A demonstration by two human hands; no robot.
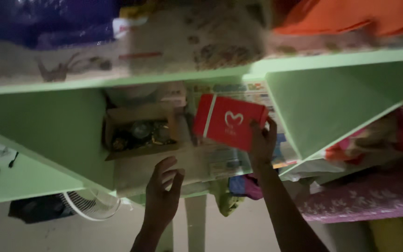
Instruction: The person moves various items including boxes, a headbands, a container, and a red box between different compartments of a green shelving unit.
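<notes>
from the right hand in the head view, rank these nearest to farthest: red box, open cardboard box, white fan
1. Red box: held by the right hand.
2. Open cardboard box: on the shelf, to the left.
3. White fan: lower left, below the shelf.

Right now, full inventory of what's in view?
red box: 1, red with white mark, held up in the shelf compartment
cardboard box: 1, brown, open, dark items inside, left in the same compartment
shelf unit: 1, pale green, fills the frame
printed paper: colourful, lining the compartment behind the red box
orange cloth: 1, on the upper shelf, right
blue bag: 1, upper shelf, left
pink patterned cloth: 1, lower right
fan: 1, white, lower left
left hand: open, empty, below the cardboard box
right hand: gripping the red box's lower right corner
</notes>
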